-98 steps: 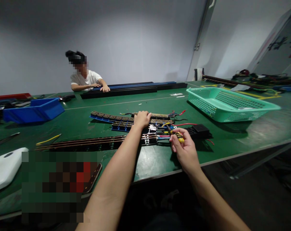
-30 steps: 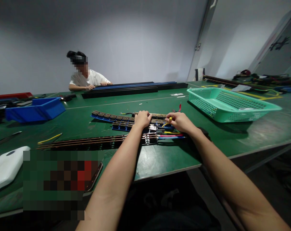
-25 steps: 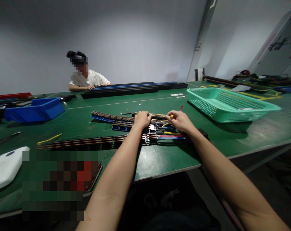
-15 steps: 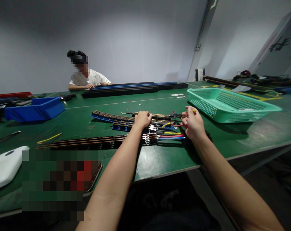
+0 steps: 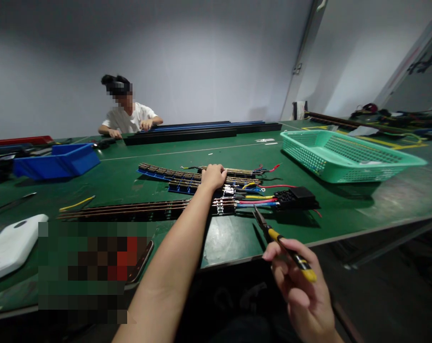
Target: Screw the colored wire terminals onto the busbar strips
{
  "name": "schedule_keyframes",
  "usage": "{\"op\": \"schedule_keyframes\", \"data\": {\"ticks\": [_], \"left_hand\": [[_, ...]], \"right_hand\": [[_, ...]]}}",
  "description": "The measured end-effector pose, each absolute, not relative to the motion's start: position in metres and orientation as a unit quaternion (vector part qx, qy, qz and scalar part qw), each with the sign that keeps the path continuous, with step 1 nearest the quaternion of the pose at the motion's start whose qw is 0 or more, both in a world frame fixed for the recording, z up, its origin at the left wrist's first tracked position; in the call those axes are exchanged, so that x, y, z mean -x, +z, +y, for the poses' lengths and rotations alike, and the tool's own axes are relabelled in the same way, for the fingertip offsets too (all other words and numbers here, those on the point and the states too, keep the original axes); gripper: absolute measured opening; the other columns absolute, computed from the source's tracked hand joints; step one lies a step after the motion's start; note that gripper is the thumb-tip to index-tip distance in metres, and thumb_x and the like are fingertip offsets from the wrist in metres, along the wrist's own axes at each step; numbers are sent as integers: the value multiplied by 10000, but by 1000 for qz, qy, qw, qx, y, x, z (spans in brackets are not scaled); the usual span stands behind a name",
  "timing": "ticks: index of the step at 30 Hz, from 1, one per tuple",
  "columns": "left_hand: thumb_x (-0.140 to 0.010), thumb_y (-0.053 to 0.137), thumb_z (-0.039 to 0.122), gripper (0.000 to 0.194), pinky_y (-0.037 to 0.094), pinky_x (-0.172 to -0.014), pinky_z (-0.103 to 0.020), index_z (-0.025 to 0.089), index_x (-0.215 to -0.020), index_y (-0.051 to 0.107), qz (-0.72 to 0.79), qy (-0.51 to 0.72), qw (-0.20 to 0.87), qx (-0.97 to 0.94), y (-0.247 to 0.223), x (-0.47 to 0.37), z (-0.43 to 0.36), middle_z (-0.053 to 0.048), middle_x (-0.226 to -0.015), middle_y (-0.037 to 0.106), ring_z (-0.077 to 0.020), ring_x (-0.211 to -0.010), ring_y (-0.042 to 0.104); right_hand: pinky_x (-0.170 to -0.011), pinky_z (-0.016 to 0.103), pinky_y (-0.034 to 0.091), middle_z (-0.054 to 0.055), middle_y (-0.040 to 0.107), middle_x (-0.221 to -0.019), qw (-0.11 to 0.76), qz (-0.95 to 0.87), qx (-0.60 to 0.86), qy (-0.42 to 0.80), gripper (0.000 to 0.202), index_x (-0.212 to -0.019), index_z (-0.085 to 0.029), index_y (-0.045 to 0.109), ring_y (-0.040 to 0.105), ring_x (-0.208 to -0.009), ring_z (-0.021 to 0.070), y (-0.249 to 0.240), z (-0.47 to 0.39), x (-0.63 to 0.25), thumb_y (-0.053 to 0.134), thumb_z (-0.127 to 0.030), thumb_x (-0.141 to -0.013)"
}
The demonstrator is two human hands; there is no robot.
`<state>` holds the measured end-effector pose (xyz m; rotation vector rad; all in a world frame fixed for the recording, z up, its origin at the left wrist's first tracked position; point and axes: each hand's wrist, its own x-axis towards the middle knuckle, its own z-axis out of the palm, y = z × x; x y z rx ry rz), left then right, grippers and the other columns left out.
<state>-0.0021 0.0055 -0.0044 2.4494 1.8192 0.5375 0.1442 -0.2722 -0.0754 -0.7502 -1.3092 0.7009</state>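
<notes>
My left hand (image 5: 214,176) lies curled over several short strips of blue-and-black track with copper-coloured rails (image 5: 158,171); its fingertips are partly hidden. In my right hand (image 5: 305,290), above the table's front edge, is a pair of needle-nose pliers (image 5: 271,232) with yellow-and-black handles. Their narrow jaws point toward a longer black strip with copper rails (image 5: 130,210). Yellow, red and blue wires (image 5: 255,202) run from that strip to a black connector block (image 5: 297,197). Thin loose wires (image 5: 269,169) stick out from the short strips' right ends.
A green mesh basket (image 5: 347,159) stands to the right, a blue bin (image 5: 58,162) to the left. A white case (image 5: 15,247) and a phone with its screen blurred (image 5: 142,262) lie near the front left. Across the green table, a person (image 5: 125,114) sits beside long black channels (image 5: 187,136).
My right hand has drawn back from the wire ends toward me, bringing the pliers into plain sight and uncovering the connector block. My left hand stays on the strips. The other person's hands have shifted.
</notes>
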Motion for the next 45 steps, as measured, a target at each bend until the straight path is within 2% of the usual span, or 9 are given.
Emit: {"op": "schedule_keyframes", "data": {"ticks": [15,19,23,25,27,33,37,40,45], "left_hand": [[-999,440,390,334,464,-1001,-457,225,-1118,705,590,168,20,-790,-3,1,5,-87,-1229,705,-282,-1190,574],[-1001,436,401,339,457,-1013,-459,235,-1127,703,590,169,23,-789,-2,1,5,-87,-1248,699,-278,-1195,569],[-1000,442,402,334,459,-1006,-465,230,-1122,701,589,170,22,-790,-3,1,5,-91,-1243,699,-287,-1202,565],[-1003,437,404,336,459,-1004,-466,230,-1120,700,589,170,24,-790,-3,1,5,-90,-1245,698,-288,-1201,565],[-1005,432,400,337,458,-1004,-465,231,-1121,699,588,171,25,-790,-2,1,4,-88,-1249,698,-285,-1202,563],[-1005,424,408,354,458,-1002,-460,227,-1144,695,587,166,22,-792,-2,1,3,-91,-1250,694,-285,-1207,558],[-1002,434,403,342,459,-1001,-447,230,-1142,695,588,165,22,-792,-2,1,4,-86,-1245,698,-276,-1194,564],[-1000,443,393,333,459,-1001,-453,225,-1138,695,586,168,23,-792,-2,1,4,-83,-1250,697,-278,-1193,565],[-1001,449,396,323,459,-996,-447,229,-1122,697,587,172,27,-791,-2,2,4,-82,-1233,703,-280,-1193,566]], "right_hand": [[-511,201,451,20,658,-921,593,-649,436,195,325,-1247,-275,551,522,-551,98,-50,-231,-155,613,-379,-946],[-560,220,489,30,718,-773,506,-728,453,97,101,-991,-231,660,643,-579,141,-55,-213,-152,582,-278,-948],[-554,249,464,47,772,-815,380,-795,470,46,240,-1013,-258,670,706,-634,188,-52,-222,-144,459,-162,-952],[-494,248,397,30,731,-719,350,-799,487,51,145,-983,-255,638,655,-547,182,-47,-228,-141,498,-224,-959],[-473,246,357,-3,654,-636,361,-785,497,82,91,-976,-244,589,575,-479,160,-42,-232,-141,568,-328,-949],[-530,229,376,-35,512,-660,472,-691,476,270,262,-836,-233,500,475,-554,121,-31,-225,-145,625,-448,-919],[-472,210,295,-72,339,-567,617,-522,450,380,444,-693,-233,400,316,-506,99,-36,-217,-136,610,-558,-910],[-480,204,332,-84,286,-574,710,-404,395,420,466,-711,-242,357,271,-505,103,-37,-216,-130,555,-604,-926],[-503,217,390,-31,505,-652,591,-573,479,306,279,-813,-235,545,452,-545,118,-35,-235,-131,601,-478,-939]]}}
